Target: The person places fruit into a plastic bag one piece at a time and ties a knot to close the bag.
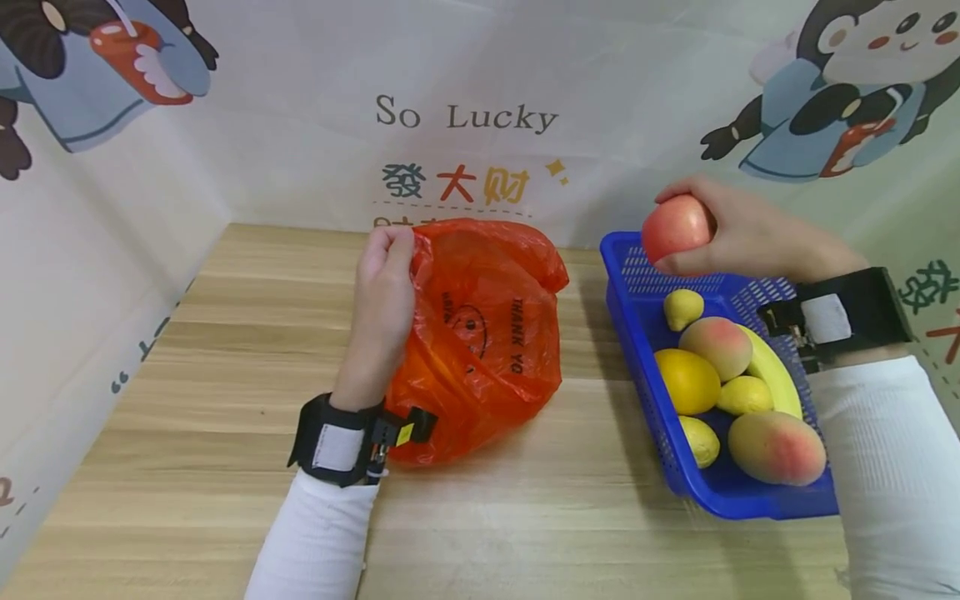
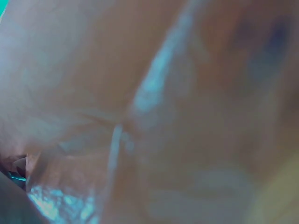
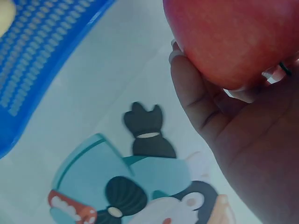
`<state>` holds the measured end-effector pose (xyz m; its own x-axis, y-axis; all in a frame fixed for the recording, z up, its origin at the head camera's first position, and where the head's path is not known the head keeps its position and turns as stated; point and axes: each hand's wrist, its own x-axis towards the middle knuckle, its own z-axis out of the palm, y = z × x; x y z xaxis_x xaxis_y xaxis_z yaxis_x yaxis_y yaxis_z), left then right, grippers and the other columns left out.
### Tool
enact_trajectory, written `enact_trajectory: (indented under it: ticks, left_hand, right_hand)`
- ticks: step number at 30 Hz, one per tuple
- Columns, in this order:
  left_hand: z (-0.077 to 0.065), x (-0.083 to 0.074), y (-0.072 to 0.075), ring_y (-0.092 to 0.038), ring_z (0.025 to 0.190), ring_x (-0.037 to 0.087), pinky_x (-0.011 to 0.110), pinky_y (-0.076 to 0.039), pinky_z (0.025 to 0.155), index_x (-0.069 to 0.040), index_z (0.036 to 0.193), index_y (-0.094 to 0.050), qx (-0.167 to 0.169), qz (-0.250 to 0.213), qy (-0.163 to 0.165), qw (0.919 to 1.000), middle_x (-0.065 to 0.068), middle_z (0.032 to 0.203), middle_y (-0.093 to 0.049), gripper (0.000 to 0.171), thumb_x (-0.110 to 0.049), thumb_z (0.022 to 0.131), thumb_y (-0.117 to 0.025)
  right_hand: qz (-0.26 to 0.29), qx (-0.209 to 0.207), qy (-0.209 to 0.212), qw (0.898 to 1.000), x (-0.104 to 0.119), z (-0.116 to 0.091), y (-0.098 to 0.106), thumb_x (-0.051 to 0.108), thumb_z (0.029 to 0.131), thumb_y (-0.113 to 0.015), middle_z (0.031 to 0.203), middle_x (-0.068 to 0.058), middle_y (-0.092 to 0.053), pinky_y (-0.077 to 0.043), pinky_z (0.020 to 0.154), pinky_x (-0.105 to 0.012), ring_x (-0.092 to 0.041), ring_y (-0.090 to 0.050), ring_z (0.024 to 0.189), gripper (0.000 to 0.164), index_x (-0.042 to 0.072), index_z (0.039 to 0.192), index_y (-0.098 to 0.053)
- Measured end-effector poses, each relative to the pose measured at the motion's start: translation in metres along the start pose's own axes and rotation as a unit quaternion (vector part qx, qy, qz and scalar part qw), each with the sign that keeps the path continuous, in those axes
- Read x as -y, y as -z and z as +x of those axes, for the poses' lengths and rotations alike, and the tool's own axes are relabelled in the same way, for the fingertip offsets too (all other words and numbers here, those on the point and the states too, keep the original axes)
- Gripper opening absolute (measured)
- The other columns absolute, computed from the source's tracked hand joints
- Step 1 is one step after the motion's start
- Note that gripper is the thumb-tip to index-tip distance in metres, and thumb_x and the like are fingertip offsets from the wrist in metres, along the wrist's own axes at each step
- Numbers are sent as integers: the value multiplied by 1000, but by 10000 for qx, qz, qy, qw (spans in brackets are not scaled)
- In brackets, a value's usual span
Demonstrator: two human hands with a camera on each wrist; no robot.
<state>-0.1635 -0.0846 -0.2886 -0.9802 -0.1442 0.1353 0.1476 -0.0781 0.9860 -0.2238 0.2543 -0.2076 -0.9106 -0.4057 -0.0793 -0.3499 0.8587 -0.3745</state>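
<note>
My left hand grips the left edge of a red plastic bag printed with a smiley face and "THANK YO". The bag's mouth is spread toward the back, and its film fills the left wrist view, blurred and close. Over the back of a blue basket, my right hand holds a red apple between thumb and fingers. In the right wrist view the apple sits against the curled fingers, with the basket's slotted wall at the upper left.
Inside the basket lie a banana, an orange-yellow fruit, two peach-like fruits and several lemons. Wood-grain table extends around bag and basket. A printed white sheet stands behind and at both sides.
</note>
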Motion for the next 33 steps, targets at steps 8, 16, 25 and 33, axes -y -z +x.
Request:
enact_trajectory:
  ticks: [8,16,25,33]
  left_hand:
    - [1,2,1,-45,82,16,24,-39,70,-17,106,-45,-98,23,58,9999,0,91,-42,15,-26,107,-33]
    - [0,4,0,-44,82,16,26,-39,71,-17,106,-45,19,4,19,10000,0,90,-41,14,-25,107,-32]
    - [2,1,0,-48,87,19,25,-44,73,-19,105,-44,27,-38,67,10000,0,96,-44,13,-26,107,-33]
    - [3,1,-1,-47,85,19,23,-44,71,-18,104,-44,92,-48,-23,9999,0,94,-44,14,-26,107,-33]
  right_hand:
    - [-115,34,441,9990,42,-3,-1,43,82,-74,130,-6,-56,-56,84,-48,-26,-57,109,68,22,139,-44]
    - [-104,176,893,9958,70,8,-10,36,81,-75,134,-4,-55,-55,90,-46,-23,-57,111,66,19,138,-45]
    - [-202,355,1126,9928,84,24,-16,38,80,-77,128,-3,-58,-54,88,-41,-22,-58,109,65,16,133,-45]
    - [-300,678,1343,9882,98,37,-28,40,76,-79,125,-1,-59,-54,88,-39,-19,-57,108,65,16,129,-51]
